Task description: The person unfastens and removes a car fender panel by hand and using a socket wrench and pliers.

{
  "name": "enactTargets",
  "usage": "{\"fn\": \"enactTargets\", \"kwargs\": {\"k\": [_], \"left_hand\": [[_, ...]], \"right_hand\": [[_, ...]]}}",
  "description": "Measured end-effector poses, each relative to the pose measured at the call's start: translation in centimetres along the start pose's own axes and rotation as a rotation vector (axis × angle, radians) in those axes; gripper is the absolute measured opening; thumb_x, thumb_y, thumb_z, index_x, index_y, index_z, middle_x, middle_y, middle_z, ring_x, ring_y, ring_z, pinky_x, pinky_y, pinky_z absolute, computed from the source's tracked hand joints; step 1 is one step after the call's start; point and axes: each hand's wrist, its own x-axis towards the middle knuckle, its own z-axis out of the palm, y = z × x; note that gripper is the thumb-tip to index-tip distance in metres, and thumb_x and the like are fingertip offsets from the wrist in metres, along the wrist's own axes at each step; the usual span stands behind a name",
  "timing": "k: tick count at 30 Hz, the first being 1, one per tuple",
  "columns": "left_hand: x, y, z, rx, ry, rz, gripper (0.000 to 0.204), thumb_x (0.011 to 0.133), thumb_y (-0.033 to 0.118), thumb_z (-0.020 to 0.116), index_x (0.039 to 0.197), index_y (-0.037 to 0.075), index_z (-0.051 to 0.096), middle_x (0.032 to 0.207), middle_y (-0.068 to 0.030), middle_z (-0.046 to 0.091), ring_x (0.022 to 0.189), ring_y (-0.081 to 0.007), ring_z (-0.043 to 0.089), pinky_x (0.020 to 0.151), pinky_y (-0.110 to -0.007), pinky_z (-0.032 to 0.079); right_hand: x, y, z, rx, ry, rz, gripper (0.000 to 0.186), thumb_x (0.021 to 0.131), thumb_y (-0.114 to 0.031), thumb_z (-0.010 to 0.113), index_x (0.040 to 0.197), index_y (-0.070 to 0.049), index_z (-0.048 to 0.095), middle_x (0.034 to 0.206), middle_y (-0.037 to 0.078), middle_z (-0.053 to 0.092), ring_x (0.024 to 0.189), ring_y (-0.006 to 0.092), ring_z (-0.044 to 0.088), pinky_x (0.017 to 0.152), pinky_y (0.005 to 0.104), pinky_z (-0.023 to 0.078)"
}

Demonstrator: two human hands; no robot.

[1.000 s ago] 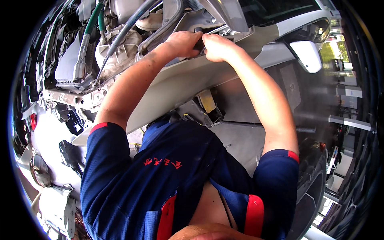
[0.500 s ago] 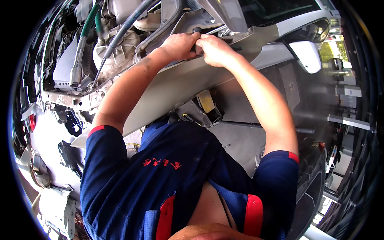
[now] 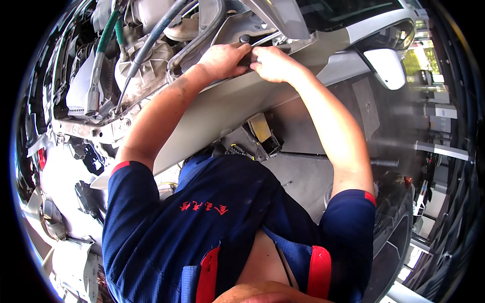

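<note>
Both my arms reach forward to the upper edge of a light grey car fender (image 3: 222, 108), beside the exposed engine bay. My left hand (image 3: 222, 59) is bent over that edge with its fingers curled. Close against it, my right hand (image 3: 272, 62) is also curled, thumb and fingers pressed together. Something dark shows in the narrow space between the hands; its kind cannot be made out, and the fingers hide most of it. Just beyond the fingertips stands a dark round knob-like part (image 3: 245, 38), next to a thin metal rod.
In the engine bay at left lie a green-handled long tool with a metal end (image 3: 93, 96) and a dark tapering rod (image 3: 151, 43). A white side mirror (image 3: 386, 68) juts out at right. Below the fender are a yellow-topped object (image 3: 260, 127) and a black bar (image 3: 385, 162).
My hands stay at the fender edge, their fingers shifted slightly and a little further apart. The whole view has moved slightly.
</note>
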Motion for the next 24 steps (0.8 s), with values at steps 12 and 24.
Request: {"fn": "enactTargets", "kwargs": {"k": [12,24], "left_hand": [[-0.9,-0.2,-0.7,0.044,0.388,0.329,0.036,0.076,0.024,0.082,0.107,0.011,0.068,0.111,-0.0056,0.065,0.099,-0.0275,0.067,0.081,-0.039,0.058],[-5.4,6.9,-3.3,-0.448,0.026,0.115,0.019,0.09,0.015,0.076,0.099,0.001,0.067,0.091,-0.0162,0.069,0.081,-0.0339,0.07,0.072,-0.04,0.056]], "right_hand": [[-1.5,0.4,-1.5,0.127,0.075,-0.074,0.021,0.095,-0.02,0.068,0.106,-0.003,0.066,0.104,0.017,0.072,0.102,0.03,0.069,0.089,0.0414,0.054],[-11.1,0.9,5.6,0.87,0.55,-0.065,0.016,0.1,-0.016,0.066,0.092,-0.002,0.065,0.076,-0.002,0.06,0.071,0.0039,0.051,0.063,0.0241,0.045]]}}
